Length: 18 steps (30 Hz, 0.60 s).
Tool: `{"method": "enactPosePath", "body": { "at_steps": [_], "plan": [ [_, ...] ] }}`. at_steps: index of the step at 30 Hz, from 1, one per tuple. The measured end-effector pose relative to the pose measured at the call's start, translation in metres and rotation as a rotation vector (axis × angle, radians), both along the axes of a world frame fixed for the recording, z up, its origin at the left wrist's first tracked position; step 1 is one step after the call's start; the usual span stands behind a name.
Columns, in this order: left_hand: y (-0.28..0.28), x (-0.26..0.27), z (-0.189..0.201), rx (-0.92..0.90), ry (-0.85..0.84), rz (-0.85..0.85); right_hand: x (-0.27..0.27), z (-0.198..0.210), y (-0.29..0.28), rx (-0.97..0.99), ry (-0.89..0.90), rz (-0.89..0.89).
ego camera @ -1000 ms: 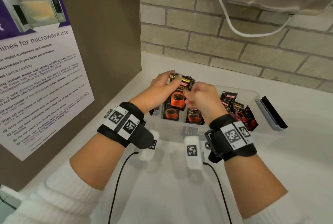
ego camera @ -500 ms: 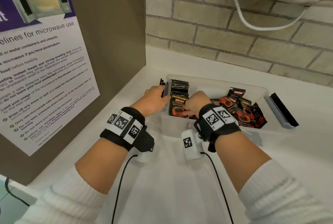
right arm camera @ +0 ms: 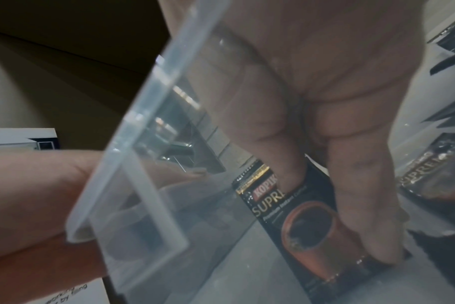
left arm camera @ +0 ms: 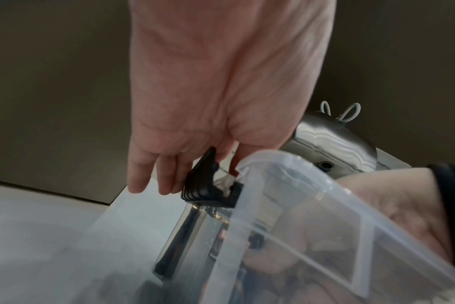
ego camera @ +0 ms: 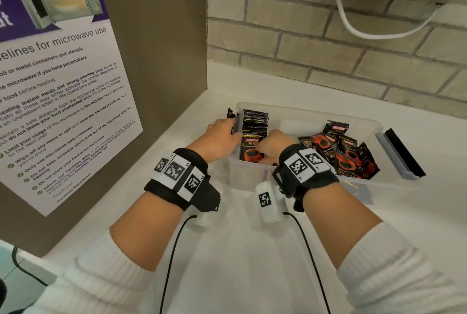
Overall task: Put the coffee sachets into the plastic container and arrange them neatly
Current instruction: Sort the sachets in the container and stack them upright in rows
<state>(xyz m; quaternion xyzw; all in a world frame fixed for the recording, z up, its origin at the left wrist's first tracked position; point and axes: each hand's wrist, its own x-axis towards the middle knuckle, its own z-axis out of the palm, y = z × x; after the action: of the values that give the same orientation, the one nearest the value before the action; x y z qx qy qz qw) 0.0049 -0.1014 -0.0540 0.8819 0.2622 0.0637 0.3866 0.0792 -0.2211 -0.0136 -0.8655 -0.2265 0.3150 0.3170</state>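
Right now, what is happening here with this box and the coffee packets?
A person is filling a clear plastic container on a white counter with coffee sachets. The right hand holds a row of sachets upright at the container's left end. The left hand holds the container by its black clip. A loose pile of sachets lies at the right end, not yet arranged.

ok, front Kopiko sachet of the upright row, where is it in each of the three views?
Head: front sachet, left end of the plastic container, against the right hand.
Left wrist: only a blurred sliver through the clear wall.
Right wrist: centre-right, right hand's fingers gripping it.
Shared landmark: the container's near-left corner.
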Motion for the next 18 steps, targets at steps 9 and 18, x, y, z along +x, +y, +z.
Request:
{"method": "enactPosePath", "body": {
  "at_steps": [9,18],
  "plan": [
    [0.0,-0.001,0.001,0.009,-0.005,-0.008,0.023,0.012,-0.015,-0.049,0.022,-0.069],
    [0.001,-0.001,-0.006,0.031,-0.052,-0.024,0.079,0.074,-0.088,-0.529,-0.261,0.177]
  ]
}}
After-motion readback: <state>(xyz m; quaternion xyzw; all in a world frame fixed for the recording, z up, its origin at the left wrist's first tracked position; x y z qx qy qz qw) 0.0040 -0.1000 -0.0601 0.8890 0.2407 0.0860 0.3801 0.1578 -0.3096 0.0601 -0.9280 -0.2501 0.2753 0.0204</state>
